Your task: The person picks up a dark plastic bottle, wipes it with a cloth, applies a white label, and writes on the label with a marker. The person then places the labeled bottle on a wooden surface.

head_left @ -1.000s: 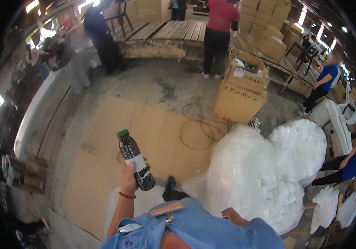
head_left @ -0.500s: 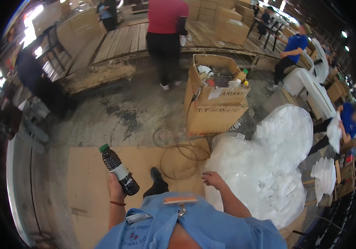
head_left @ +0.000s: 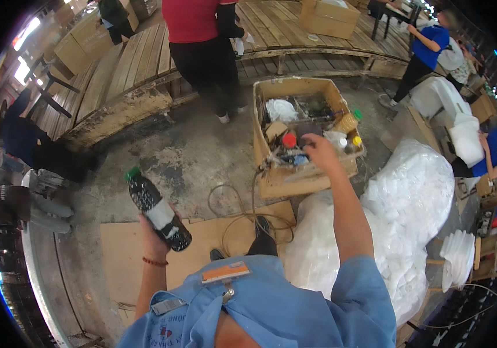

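Note:
My left hand (head_left: 154, 235) is wrapped round a dark plastic bottle (head_left: 157, 210) with a green cap and a pale label. The bottle tilts, its cap pointing up and to the left. On the right, my right hand (head_left: 321, 153) reaches over the front part of an open cardboard box (head_left: 295, 184), fingers partly spread. Its fingertips are beside a dark rounded object (head_left: 308, 132); whether they touch it I cannot tell. In the box lie a crumpled white bag (head_left: 281, 110), a red-capped item (head_left: 289, 140), a green-capped bottle (head_left: 347, 123) and a yellow-capped bottle (head_left: 354, 145).
Big clear bags of white foam pieces (head_left: 370, 243) stand at my right. A loose hose (head_left: 242, 214) coils by my feet, over a flat cardboard sheet (head_left: 126, 243). Beyond the box runs a low wooden platform (head_left: 271, 49), where a person in red (head_left: 196, 23) stands. Other people work around.
My right hand has gone forward from my side to above the box. I have stepped closer to the box, and the bottle in my left hand has come along.

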A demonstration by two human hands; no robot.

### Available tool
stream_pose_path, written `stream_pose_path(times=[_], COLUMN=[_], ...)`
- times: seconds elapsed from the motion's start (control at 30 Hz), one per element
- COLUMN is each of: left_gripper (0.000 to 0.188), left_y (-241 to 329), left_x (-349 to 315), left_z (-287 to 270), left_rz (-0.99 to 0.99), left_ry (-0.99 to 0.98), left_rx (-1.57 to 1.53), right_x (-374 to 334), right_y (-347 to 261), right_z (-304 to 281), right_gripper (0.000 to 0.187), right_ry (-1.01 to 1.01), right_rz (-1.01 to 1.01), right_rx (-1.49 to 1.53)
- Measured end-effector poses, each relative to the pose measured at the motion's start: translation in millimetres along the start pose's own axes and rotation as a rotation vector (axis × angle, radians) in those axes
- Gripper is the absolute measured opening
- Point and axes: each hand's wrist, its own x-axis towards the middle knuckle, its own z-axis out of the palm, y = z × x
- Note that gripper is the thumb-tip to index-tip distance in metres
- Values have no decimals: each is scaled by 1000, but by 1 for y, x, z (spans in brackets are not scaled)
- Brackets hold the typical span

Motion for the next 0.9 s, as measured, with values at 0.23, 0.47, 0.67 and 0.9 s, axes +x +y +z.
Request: stream_pose_path(times=[0.23,0.47,0.67,0.9], left_gripper=[77,81,88,87], left_y=[-29,-33,-45,-42], left_x=[19,20,68,98], left_z=[35,46,71,118], left_rz=[39,77,-106,-201], left_ry=[192,104,-141,-440], left_rx=[31,57,27,-47], right_x=[98,77,60,80], right_y=[38,43,-5,-21], right_z=[69,25,-27,-13], right_gripper=[37,26,20,16], right_ry=[-492,-198,-83,-13], right_rz=[-287,-56,8,-39], right_rx=[-365,382,1184,635])
